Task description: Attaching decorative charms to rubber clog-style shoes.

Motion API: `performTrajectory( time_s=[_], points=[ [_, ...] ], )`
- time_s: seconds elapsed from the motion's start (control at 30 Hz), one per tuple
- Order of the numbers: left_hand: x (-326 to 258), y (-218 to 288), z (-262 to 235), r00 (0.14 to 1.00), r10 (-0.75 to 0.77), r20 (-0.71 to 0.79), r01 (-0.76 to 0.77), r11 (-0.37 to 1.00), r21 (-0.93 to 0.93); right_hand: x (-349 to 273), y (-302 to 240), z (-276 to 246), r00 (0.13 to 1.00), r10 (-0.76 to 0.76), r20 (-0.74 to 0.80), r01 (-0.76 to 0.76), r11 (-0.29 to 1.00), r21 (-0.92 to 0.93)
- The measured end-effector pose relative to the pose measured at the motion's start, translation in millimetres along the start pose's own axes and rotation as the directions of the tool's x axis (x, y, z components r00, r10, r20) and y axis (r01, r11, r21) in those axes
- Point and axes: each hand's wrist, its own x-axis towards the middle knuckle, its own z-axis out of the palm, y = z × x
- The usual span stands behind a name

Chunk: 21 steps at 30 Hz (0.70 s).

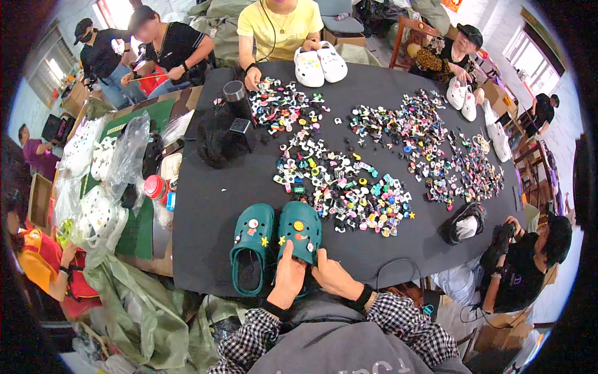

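Note:
Two dark green clogs lie side by side at the near edge of the black table, toes pointing away from me. My left hand [289,274] and my right hand [335,274] both grip the right green clog [300,218] at its near end, one on each side; part of the fingers is hidden inside or under it. Small charms dot its top: a round yellow one, an orange one and a few others. The left green clog [254,223] stands untouched beside it, with a pale round charm and a yellow star. Loose shoe charms [339,187] lie in a heap just beyond.
More charm heaps [430,143] spread over the black table [212,249]. A dark cylinder [237,100] stands at the far left. A person across holds white clogs [321,64]; others sit or stand around. Bagged white clogs [99,218] and a red-lidded jar [156,187] occupy the left table.

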Motion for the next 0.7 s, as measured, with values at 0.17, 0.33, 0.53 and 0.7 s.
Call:
performTrajectory(
  time_s=[0.17,0.33,0.53,0.7],
  points=[
    [0,2,-1,1.000,-0.008,-0.018,0.008,1.000,0.021,4,-2,1,1.000,0.005,-0.007,-0.005,1.000,-0.027],
    [0,6,-3,1.000,0.010,0.008,-0.010,1.000,0.018,7,-5,5,0.999,0.018,-0.041,-0.020,0.998,-0.064],
    [-1,8,-6,0.999,-0.050,0.016,0.050,0.999,-0.006,7,-18,3,0.994,0.089,-0.055,-0.100,0.967,-0.232],
    [-3,6,-6,0.998,-0.047,-0.044,0.049,0.997,0.059,19,-17,13,0.967,-0.154,-0.203,0.014,0.828,-0.561]
  ],
)
